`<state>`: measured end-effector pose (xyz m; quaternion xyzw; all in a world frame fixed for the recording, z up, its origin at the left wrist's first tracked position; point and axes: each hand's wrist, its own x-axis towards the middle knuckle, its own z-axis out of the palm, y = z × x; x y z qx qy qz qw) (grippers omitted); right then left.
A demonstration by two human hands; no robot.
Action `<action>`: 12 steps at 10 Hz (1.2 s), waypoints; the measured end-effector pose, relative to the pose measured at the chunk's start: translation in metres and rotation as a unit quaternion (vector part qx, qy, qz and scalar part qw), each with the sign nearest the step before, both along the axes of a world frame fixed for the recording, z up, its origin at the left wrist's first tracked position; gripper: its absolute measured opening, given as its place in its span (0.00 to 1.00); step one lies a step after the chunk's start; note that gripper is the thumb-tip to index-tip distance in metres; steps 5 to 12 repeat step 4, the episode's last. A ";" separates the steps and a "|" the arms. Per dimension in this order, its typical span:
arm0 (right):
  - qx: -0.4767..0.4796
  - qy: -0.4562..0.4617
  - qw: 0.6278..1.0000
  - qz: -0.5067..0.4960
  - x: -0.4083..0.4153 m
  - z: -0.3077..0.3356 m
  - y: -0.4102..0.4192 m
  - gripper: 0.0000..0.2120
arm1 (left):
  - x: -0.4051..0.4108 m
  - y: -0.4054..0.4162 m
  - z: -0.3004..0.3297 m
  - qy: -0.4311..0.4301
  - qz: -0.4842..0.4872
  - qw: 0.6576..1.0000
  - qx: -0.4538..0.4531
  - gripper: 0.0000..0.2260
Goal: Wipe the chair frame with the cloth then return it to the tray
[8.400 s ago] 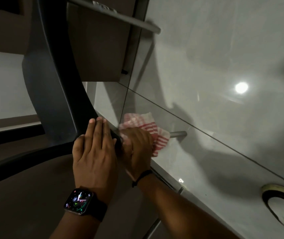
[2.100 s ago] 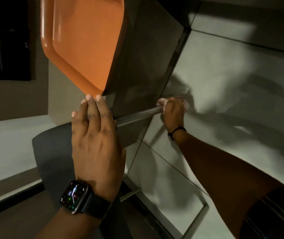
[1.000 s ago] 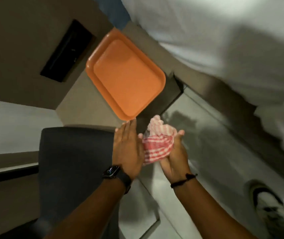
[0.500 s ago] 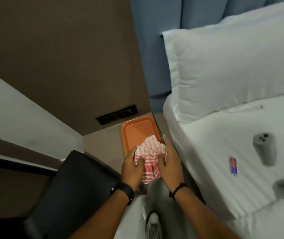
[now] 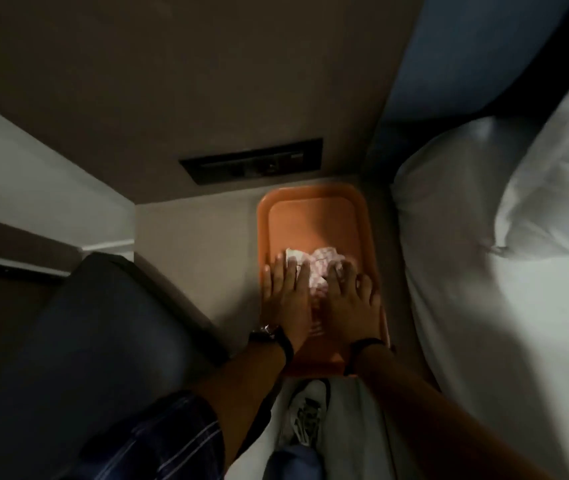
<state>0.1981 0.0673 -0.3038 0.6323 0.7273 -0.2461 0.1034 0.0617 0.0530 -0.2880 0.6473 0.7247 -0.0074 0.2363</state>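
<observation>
Orange tray (image 5: 314, 209) on a grey bedside bench (image 5: 193, 258), with the red-and-white checked cloth (image 5: 314, 268) bunched inside it. Left hand (image 5: 285, 299) and right hand (image 5: 349, 303) laid flat on the cloth, fingers (image 5: 278, 271) spread and pressing down, not clenched. Dark chair (image 5: 79, 358) just left of the bench; white bedding (image 5: 504, 254) right. Black wall panel (image 5: 252, 164) above the tray, markings too blurred to read.
</observation>
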 end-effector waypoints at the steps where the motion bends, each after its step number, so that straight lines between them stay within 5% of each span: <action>1: 0.005 0.003 1.000 0.013 0.011 -0.018 -0.008 0.36 | -0.002 -0.009 -0.014 0.051 -0.026 0.998 -0.030 0.31; 3: 0.027 0.051 0.998 -0.040 0.010 0.082 -0.006 0.39 | -0.005 0.024 0.062 0.029 0.011 0.997 0.070 0.31; 4: 0.164 0.110 0.978 -0.069 0.018 0.156 -0.060 0.33 | -0.009 0.069 0.159 0.004 0.018 0.984 0.180 0.32; 12: 0.164 0.110 0.978 -0.069 0.018 0.156 -0.060 0.33 | -0.009 0.069 0.159 0.004 0.018 0.984 0.180 0.32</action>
